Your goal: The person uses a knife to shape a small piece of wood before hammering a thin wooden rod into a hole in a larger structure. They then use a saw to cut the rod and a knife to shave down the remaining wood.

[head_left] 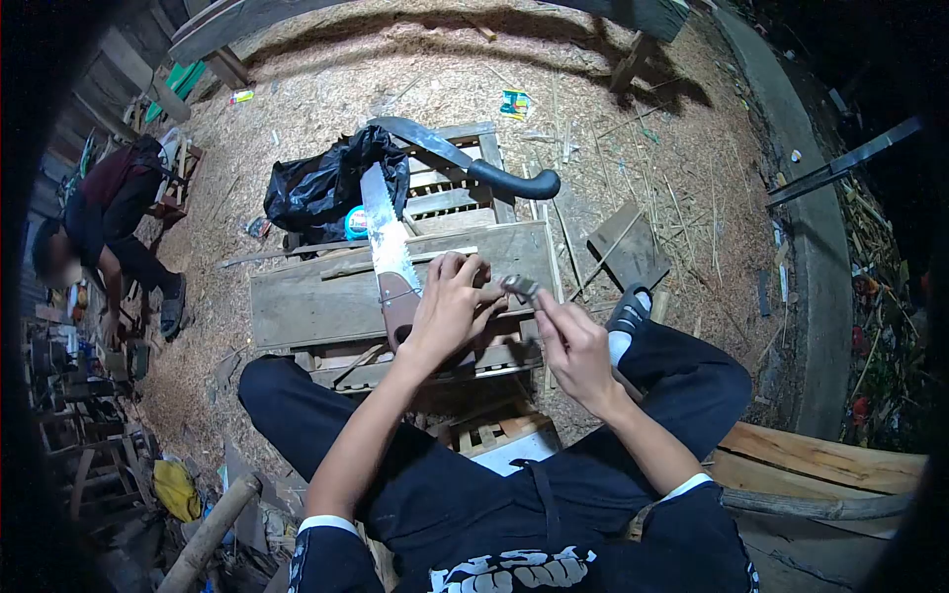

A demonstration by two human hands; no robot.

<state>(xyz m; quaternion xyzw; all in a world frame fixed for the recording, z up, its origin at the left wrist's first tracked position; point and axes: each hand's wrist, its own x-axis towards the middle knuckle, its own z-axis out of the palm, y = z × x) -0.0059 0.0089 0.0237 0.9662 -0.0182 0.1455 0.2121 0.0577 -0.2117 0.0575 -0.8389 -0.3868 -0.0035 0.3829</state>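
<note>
My left hand (453,308) is over the wooden board (316,301), its fingers bent and closed around something too small or hidden to make out. My right hand (578,354) grips a tool with a small dark metal head (520,287), perhaps a hammer, held beside the left fingertips; its handle is mostly hidden by the fist. Just left of my left hand lies a handsaw (388,232) with a silver blade and brown handle. A thin wooden strip (395,263) rests on the board, partly behind my left hand. Further off, a large curved knife (445,150) with a black handle lies across the slatted bench.
A black plastic bag (331,186) and a blue round container (357,223) sit at the bench's far left. A loose plank (629,247) lies on the shavings-covered ground. Another person (114,203) bends over at the left. Boards (820,460) are at lower right.
</note>
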